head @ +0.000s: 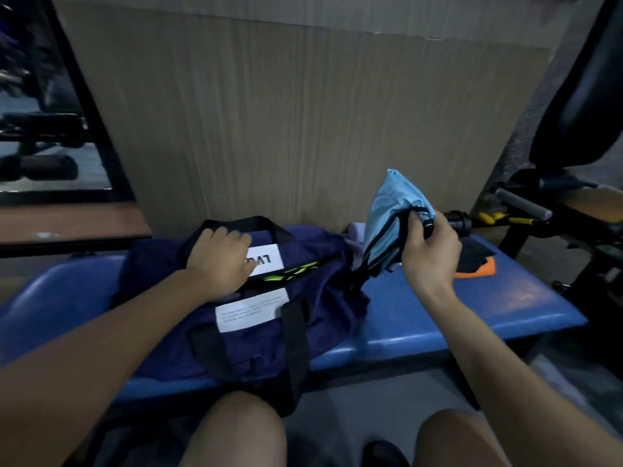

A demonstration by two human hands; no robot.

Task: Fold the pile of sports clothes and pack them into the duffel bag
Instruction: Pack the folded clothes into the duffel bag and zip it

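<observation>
Bag on the blue worktop, one garment held up beside it.
The navy bag [236,298] lies mid-worktop [472,298], its zip gap showing green fabric [296,271]; left hand [219,261] rests flat on it, right hand [428,254] grips a light-blue garment [387,217] over the bag's right end; bare worktop lies right.

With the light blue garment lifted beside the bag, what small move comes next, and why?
Probably lower the light blue garment, gripped by the right hand, into the duffel bag: the left hand rests at the bag's opening.
</observation>
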